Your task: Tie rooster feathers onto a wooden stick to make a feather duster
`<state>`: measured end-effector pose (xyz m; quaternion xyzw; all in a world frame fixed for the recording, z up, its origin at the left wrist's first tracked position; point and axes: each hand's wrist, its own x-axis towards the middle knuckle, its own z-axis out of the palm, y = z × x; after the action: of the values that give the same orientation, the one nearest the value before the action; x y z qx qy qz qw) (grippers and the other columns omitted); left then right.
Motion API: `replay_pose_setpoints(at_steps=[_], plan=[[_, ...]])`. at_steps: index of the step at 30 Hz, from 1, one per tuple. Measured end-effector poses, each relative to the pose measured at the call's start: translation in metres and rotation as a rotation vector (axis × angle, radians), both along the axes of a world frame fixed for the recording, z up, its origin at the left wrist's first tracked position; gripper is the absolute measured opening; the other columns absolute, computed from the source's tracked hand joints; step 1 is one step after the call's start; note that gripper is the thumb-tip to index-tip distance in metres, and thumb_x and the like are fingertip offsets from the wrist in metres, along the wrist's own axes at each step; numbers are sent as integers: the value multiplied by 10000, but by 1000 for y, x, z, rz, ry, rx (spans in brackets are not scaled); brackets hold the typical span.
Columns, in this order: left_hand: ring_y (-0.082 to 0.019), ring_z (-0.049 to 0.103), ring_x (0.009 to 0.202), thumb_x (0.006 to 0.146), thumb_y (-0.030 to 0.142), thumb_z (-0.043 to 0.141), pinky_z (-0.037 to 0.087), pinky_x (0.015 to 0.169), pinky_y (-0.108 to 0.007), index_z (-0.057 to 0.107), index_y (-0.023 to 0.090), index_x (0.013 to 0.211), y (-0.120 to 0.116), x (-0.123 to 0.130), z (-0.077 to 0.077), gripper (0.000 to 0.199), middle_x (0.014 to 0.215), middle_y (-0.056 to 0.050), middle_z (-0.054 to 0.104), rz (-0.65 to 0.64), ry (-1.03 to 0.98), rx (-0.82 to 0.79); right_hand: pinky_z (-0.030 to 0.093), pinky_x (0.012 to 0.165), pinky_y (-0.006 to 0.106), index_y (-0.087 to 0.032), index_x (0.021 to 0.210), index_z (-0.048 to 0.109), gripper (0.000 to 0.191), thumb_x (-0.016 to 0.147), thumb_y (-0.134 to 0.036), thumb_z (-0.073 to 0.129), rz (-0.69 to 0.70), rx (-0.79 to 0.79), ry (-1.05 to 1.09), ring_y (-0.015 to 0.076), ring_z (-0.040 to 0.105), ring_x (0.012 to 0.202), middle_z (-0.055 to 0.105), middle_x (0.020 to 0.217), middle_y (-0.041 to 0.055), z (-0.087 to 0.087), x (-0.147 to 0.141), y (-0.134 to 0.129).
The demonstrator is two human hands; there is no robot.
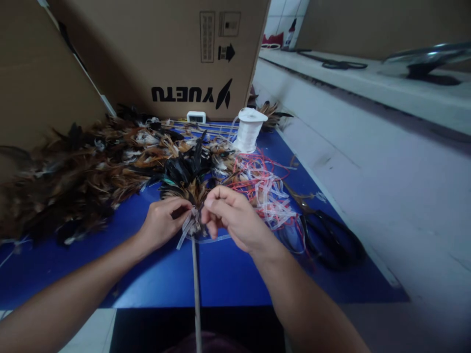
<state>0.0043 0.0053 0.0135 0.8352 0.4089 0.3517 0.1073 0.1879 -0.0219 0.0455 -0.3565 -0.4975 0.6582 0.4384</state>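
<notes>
A bundle of black and brown feathers point(187, 171) is at the top end of a thin stick point(196, 289), which runs down over the table's near edge. White translucent ribbon point(187, 226) is looped around the base of the feathers. My left hand point(164, 220) pinches this ribbon at the left of the bundle, thumb and forefinger together. Just right of the bundle, my right hand point(233, 215) has its thumb and forefinger pressed together with the other fingers curled; whatever lies between them is too small to make out.
Loose feathers point(91, 171) cover the left of the blue table point(235, 284). A white ribbon spool point(248, 130), red and white strands point(268, 196) and black-handled scissors point(331, 240) lie at the right. Behind stands a cardboard box point(165, 54), with a small white device point(196, 117) before it.
</notes>
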Motion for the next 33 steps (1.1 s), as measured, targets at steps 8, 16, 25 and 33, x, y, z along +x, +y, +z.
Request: replay_pose_setpoints(at_steps=[8,16,25,33], plan=[[-98,611,607,775,190,619,456,581,-184,669,161,776,0,-1,-4,58,685,-3,680,9,-40,-27,364,626,261,-174,702,603,286,698,-449,682,-167,574,-910,129,524,660,611,730,19,-15,-23,-17],[-105,623,631,775,163,602,461,589,-185,668,157,795,0,-1,-4,69,713,-15,687,-18,-17,10,343,533,206,-160,620,625,80,675,-131,574,-159,264,-437,74,454,525,544,560,-38,-27,-26,-5],[-101,613,622,803,202,588,441,576,-188,657,174,806,0,-1,-3,74,708,1,685,-6,18,-15,500,564,270,-162,563,479,90,584,-157,566,-233,-275,246,112,577,536,612,600,-1,-18,-13,10],[-96,602,625,824,236,574,427,587,-189,643,178,791,-1,-3,-3,95,706,11,677,-26,27,-71,541,550,289,-177,753,483,237,576,-119,629,-365,-222,195,102,582,504,584,630,-43,-23,-6,22]])
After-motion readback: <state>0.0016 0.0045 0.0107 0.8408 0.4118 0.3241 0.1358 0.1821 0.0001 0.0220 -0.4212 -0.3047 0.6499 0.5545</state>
